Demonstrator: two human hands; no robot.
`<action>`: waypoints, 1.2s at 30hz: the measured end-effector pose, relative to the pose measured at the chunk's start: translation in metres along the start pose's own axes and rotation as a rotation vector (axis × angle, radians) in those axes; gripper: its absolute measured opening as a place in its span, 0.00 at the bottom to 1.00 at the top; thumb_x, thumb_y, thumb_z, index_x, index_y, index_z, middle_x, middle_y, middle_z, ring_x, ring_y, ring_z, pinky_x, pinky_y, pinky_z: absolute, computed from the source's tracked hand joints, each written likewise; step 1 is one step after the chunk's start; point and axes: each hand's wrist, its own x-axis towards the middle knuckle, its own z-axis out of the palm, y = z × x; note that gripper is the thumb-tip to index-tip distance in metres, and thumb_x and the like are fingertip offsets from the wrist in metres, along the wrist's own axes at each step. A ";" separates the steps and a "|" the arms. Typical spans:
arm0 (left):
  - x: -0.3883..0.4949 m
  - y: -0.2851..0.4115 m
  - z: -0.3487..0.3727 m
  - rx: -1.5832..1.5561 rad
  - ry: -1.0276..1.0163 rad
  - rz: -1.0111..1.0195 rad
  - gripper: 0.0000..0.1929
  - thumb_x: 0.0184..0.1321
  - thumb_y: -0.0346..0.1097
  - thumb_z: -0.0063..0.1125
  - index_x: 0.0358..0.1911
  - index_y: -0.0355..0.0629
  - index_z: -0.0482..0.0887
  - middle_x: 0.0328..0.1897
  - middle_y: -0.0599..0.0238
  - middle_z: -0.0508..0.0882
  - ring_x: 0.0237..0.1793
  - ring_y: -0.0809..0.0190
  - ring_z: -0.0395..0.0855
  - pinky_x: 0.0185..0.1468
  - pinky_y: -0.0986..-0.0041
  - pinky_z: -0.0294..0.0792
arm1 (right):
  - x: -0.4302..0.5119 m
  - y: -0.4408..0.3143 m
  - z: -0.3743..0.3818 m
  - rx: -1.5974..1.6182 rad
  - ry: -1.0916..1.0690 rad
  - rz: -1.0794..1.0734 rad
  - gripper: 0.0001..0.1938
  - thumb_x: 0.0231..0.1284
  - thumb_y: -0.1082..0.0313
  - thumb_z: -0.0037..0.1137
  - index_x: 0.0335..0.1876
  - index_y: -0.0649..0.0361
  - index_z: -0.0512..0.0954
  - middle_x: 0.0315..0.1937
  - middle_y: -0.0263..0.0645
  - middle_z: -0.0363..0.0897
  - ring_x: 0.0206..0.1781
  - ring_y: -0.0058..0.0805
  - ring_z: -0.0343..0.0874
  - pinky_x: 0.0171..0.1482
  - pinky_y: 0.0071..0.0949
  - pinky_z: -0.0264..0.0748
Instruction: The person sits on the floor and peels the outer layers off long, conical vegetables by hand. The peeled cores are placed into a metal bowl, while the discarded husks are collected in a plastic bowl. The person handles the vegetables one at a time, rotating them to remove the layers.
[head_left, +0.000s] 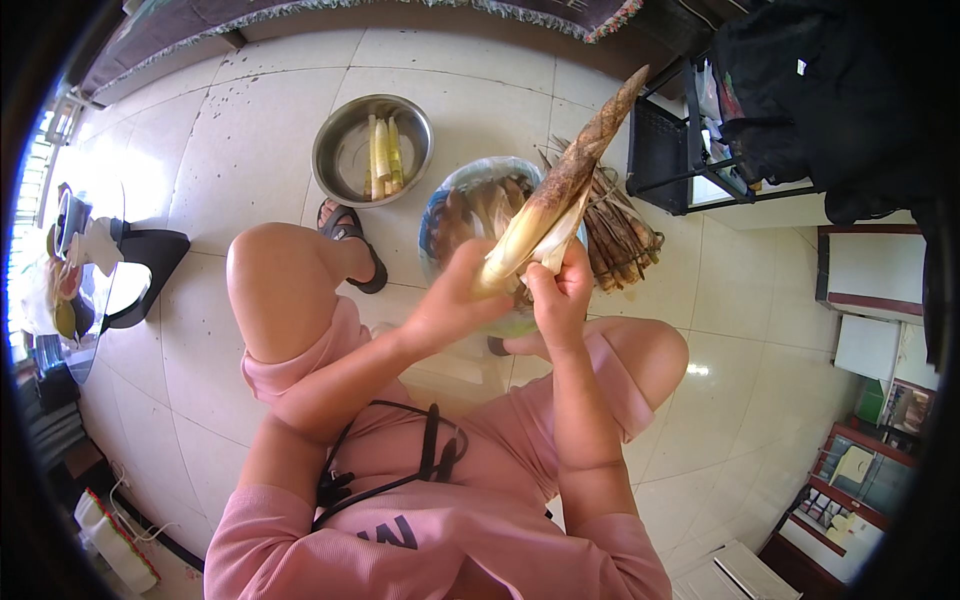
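A long bamboo shoot points up and to the right, brown and scaly at its tip and pale yellow at its base. My left hand grips it around the base. A strip of pale husk, partly peeled away from the shoot's right side, is pinched in my right hand. Beneath both hands stands a lined bin with brown and cream husks inside; the hands and shoot hide part of it. Several peeled, yellow-green shoots lean in a steel basin beyond my left foot.
Just right of the bin, a tied bundle of unpeeled bamboo shoots lies on the tiled floor. A black metal rack with dark cloth over it stands at the upper right. At the left is a glass-topped table with items on it.
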 end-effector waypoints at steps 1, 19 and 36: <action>0.001 -0.002 0.003 0.075 0.057 0.074 0.30 0.56 0.23 0.56 0.63 0.41 0.61 0.52 0.64 0.72 0.53 0.68 0.70 0.54 0.74 0.67 | 0.001 -0.002 0.001 0.100 0.010 0.070 0.14 0.54 0.78 0.48 0.47 0.64 0.73 0.39 0.33 0.76 0.40 0.17 0.73 0.44 0.21 0.73; 0.006 0.013 -0.018 -0.425 -0.247 -0.125 0.33 0.44 0.25 0.56 0.59 0.43 0.64 0.36 0.62 0.74 0.37 0.64 0.72 0.41 0.76 0.63 | -0.005 0.002 -0.010 0.321 -0.002 0.389 0.19 0.53 0.79 0.55 0.53 0.62 0.73 0.42 0.32 0.78 0.41 0.20 0.78 0.42 0.22 0.75; 0.004 0.001 -0.003 -0.254 0.065 -0.081 0.29 0.50 0.24 0.53 0.58 0.42 0.60 0.48 0.59 0.72 0.45 0.60 0.74 0.49 0.74 0.68 | -0.005 -0.001 0.009 -0.014 -0.019 0.025 0.10 0.53 0.81 0.56 0.42 0.65 0.77 0.36 0.36 0.81 0.38 0.22 0.81 0.43 0.22 0.77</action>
